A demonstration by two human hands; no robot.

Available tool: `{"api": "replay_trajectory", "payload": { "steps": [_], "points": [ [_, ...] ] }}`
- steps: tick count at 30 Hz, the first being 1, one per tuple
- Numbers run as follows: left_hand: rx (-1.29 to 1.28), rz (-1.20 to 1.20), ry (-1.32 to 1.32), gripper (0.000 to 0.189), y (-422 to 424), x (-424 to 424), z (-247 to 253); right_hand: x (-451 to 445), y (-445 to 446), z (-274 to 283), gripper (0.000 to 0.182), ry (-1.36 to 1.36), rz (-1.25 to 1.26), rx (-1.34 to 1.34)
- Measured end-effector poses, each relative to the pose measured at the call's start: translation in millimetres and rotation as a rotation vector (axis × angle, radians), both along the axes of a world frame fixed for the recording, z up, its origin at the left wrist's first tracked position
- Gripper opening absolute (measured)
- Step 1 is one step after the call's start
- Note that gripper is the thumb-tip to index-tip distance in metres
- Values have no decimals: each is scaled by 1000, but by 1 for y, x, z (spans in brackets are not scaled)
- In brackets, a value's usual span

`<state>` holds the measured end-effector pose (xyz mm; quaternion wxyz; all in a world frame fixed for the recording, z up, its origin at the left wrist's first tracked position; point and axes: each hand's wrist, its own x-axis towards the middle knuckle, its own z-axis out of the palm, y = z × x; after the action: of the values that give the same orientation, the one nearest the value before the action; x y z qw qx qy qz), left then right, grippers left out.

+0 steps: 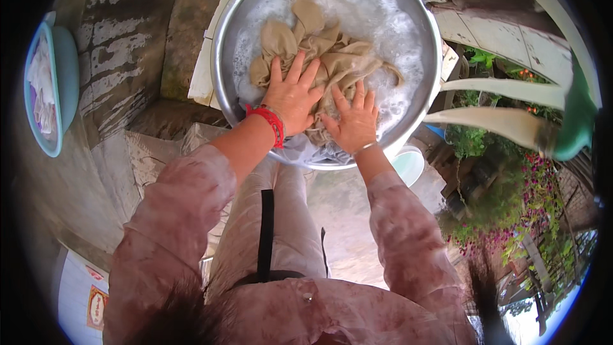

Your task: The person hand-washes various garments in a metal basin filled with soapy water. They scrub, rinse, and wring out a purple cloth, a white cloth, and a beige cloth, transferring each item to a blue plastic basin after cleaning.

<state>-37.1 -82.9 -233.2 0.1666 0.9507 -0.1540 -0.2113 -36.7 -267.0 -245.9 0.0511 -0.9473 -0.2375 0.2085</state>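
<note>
A large metal basin (pixel 434 48) holds soapy water (pixel 378 14) with a bunched tan cloth (pixel 352 55) in it. Both my palms face down on the cloth. My left hand (pixel 292 93), with a red bracelet (pixel 268 120) at its wrist, lies on the left part with spread fingers. To its right, my right hand (pixel 353 120) presses the cloth's lower right part, fingers apart, a silver bangle (pixel 366 147) at the wrist. Greyish wet fabric (pixel 306 149) lies at the basin's near edge, below my hands. What lies under my palms is hidden.
A light blue basin (pixel 68 76) with white and purple cloths stands at far left. White tiled surface (pixel 203 74) borders the metal basin. A pale green basin (pixel 408 165) sits low at its right. Blurred pale straps (pixel 503 93) cross at right, before flowering plants (pixel 536 201).
</note>
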Motion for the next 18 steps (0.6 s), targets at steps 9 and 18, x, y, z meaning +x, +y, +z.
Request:
{"api": "replay_trajectory", "payload": {
  "steps": [9, 18],
  "points": [
    [1, -63, 298, 25, -10, 106, -84, 97, -22, -135, 49, 475, 110, -383],
    [-745, 751, 258, 34, 8, 108, -69, 149, -15, -77, 34, 33, 4, -34]
  ]
}}
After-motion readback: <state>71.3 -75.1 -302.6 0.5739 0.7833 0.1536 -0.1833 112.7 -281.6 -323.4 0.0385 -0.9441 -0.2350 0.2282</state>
